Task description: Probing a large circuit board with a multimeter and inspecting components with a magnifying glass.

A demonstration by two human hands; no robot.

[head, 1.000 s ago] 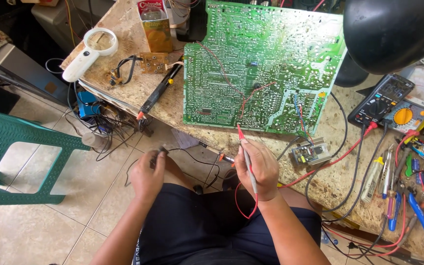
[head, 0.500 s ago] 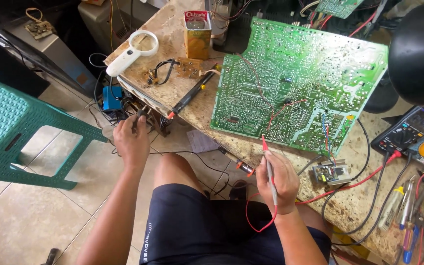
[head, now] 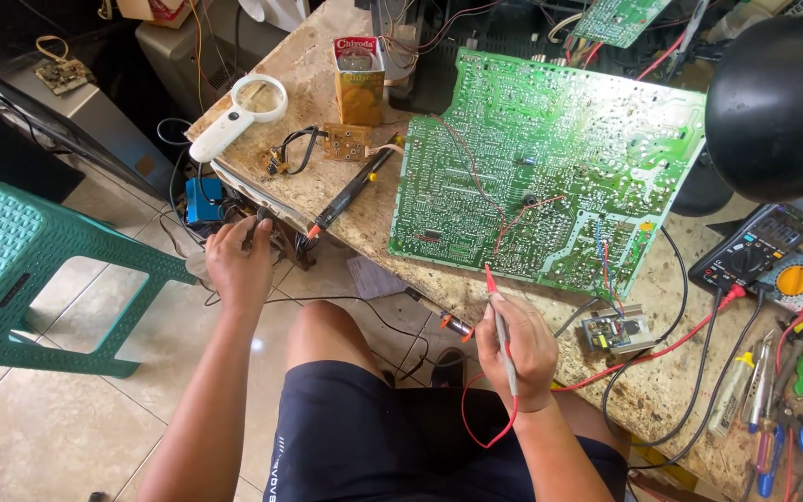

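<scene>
My right hand (head: 516, 351) is closed around a red probe (head: 501, 327), low in the middle, its tip touching the green board (head: 550, 167). My left hand (head: 239, 260), at the left, curls around a dark thing at the table (head: 309, 186) edge.

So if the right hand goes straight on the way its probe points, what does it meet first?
The right hand holds a red probe pointing up and slightly left. Its tip is already at the near edge of the green circuit board, so the board comes first, though depth is hard to judge.
</scene>
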